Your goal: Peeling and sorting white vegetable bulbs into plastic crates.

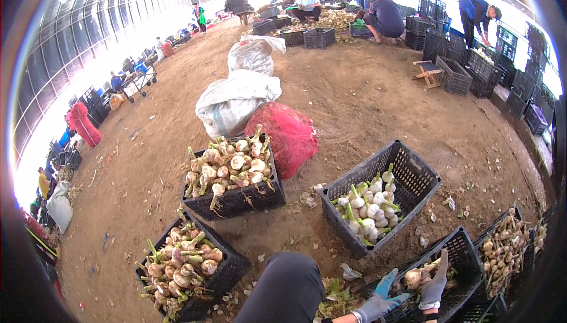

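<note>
My left hand (378,304), in a grey glove with blue fingers, is at the lower right with thumb and fingers spread and nothing between them. Beside it my right hand (433,289), also gloved, grips a brownish garlic bulb (413,278) with dried skin; part of the grip is hidden. Both hands are over a black crate (463,246) with more garlic partly covered by the hands. Just beyond stands another black crate (416,175), part filled with clean white trimmed garlic (369,208).
Untrimmed garlic heaps two black crates (236,202) (227,270) left of my knee. Behind them lie a red mesh sack (286,140) and white sacks (233,101). Another garlic crate (505,252) stands at right. People (387,15) work among stacked crates farther off.
</note>
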